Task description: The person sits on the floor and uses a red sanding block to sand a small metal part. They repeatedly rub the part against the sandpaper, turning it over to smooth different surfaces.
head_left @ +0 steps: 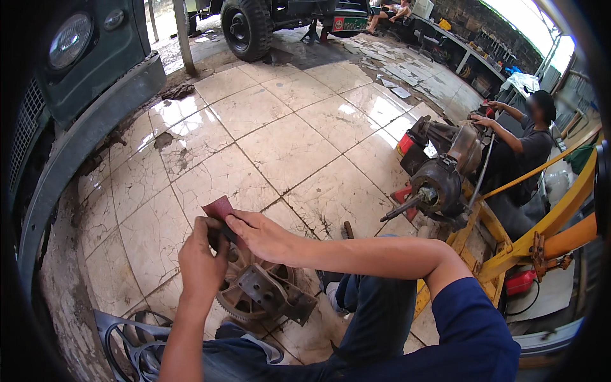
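Note:
A reddish-brown piece of sandpaper [218, 207] sticks up between my two hands, its upper edge bent over. My right hand [266, 238] pinches it from the right, thumb along its face. My left hand [205, 254] is closed with curled fingers just below the sheet, around a small dark part that my fingers mostly hide. Under my hands, on the floor between my legs, lies a round toothed gear wheel [240, 307] with a metal bracket plate [258, 286] on top of it.
To the right, a co-worker [531, 137] handles a gearbox assembly [455, 156] beside a yellow hoist frame [547, 223]. A dark vehicle's bumper [83, 137] curves along the left. Another vehicle's wheel [245, 28] and a long workbench [461, 44] are at the back. Cracked tiles [280, 146] cover the floor.

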Available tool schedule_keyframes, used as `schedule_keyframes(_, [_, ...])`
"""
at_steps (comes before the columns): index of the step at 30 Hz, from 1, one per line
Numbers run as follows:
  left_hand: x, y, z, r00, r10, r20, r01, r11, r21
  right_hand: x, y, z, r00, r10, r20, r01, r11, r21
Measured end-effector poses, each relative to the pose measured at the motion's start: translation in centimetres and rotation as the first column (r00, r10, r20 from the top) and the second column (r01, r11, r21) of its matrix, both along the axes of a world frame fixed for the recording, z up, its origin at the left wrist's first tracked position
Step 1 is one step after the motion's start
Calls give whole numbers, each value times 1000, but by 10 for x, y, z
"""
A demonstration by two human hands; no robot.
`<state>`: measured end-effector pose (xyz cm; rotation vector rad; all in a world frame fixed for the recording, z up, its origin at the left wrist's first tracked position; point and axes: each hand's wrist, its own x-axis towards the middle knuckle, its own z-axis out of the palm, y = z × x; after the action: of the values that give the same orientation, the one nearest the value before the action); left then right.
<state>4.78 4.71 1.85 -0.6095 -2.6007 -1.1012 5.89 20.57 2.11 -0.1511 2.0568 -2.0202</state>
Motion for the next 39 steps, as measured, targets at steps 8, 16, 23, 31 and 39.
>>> schedule_keyframes(8, [-12,-12,0,996,19,88,-21,1000,15,-3,-8,-13,997,-64,-45,57,989,-139])
schedule_keyframes(16, [-10,2,2,977,37,211,-34,999,-20,1,-4,1,996,-59,61,65,993,-95])
schedule_keyframes(23, [-6,11,-9,933,-56,355,-36,968,248,-2,0,3,992,-100,77,107,990,-97])
schedule_keyframes(31, [1,15,-4,932,-133,336,14,943,333,-3,1,4,991,-134,21,135,986,-93])
schedule_keyframes(39, [-16,14,-12,952,2,307,-89,958,271,-10,5,-7,991,-135,-13,134,988,-71])
